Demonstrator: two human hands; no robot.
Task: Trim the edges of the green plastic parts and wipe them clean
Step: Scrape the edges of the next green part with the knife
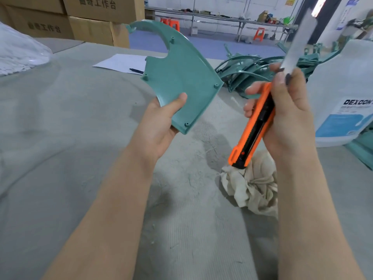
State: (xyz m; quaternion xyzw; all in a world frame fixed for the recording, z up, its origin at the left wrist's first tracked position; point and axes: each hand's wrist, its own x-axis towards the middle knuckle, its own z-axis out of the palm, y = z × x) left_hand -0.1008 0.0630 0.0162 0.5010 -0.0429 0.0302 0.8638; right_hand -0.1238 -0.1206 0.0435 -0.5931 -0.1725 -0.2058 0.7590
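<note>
My left hand (161, 122) grips the lower corner of a flat, curved green plastic part (179, 73), held up over the table with its ribbed inner side facing me. My right hand (282, 110) holds an orange and black utility knife (254, 126), its long blade (298, 41) extended up and away. The knife is apart from the part, to its right. A crumpled beige cloth (252, 188) lies on the table below the knife. A pile of more green plastic parts (258, 75) lies at the back right.
The table has a grey fabric cover (80, 158). A large white bottle with a blue label (343, 93) stands at the right. Paper with a pen (123, 63) lies at the back; cardboard boxes (90, 23) and a clear plastic bag (18, 51) at the left.
</note>
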